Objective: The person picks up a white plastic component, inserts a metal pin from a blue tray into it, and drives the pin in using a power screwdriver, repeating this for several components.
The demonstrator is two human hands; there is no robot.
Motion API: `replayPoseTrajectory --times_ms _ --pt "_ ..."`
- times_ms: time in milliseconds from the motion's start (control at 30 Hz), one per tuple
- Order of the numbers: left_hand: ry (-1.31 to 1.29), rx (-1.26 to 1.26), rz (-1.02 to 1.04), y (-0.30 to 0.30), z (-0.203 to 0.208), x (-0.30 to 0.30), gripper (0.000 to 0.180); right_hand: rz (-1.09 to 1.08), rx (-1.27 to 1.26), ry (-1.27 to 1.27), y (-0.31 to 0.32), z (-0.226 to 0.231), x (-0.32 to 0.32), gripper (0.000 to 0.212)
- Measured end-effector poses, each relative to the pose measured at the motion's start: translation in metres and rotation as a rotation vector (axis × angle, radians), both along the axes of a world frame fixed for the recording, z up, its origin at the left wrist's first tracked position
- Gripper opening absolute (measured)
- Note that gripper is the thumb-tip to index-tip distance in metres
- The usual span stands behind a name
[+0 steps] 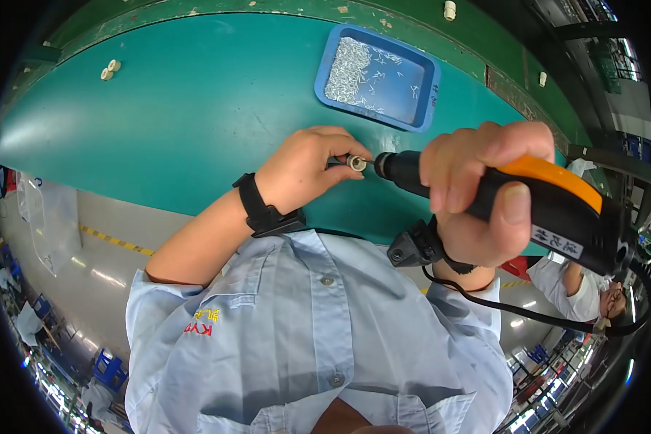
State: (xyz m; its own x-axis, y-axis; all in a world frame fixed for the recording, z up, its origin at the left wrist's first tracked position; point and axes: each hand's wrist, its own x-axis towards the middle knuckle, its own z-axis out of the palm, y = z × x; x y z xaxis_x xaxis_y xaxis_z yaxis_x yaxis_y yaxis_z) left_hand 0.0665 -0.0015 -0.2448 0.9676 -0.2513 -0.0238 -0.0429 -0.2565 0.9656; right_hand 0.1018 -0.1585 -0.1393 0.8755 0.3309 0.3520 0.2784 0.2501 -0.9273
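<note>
Between the thumb and fingers of my left hand (300, 163) is a small cream-coloured round fitting (356, 163), its open end turned to the right. My right hand (484, 184) is wrapped round a black and orange electric screwdriver (412, 172). The thin bit of the screwdriver points left and reaches the mouth of the fitting; whether it touches a screw inside is too small to tell. Beyond both hands, a blue plastic tray (428, 94) holds a heap of small silvery screws (349, 72), thickest at its left side.
Two cream fittings (111, 69) lie at the far left of the green table (195, 94). More fittings (450, 10) rest on the green ledge behind it. A black cable (528, 312) runs from the screwdriver past my right arm. Another person (579, 286) is at the right.
</note>
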Motion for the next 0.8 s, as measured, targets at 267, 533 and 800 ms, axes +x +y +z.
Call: replayPoseTrajectory --times_ms 267,533,800 --pt "0.022 -0.012 0.003 0.003 0.003 -0.001 0.023 0.033 -0.034 0.032 0.004 -0.008 0.001 0.034" --pt "0.007 -0.039 0.015 0.003 0.000 0.000 0.022 0.032 -0.031 0.053 0.007 -0.010 0.001 0.033" --pt "-0.035 -0.025 0.022 0.003 -0.002 0.001 0.021 0.066 -0.126 -0.006 0.005 -0.018 0.002 0.036"
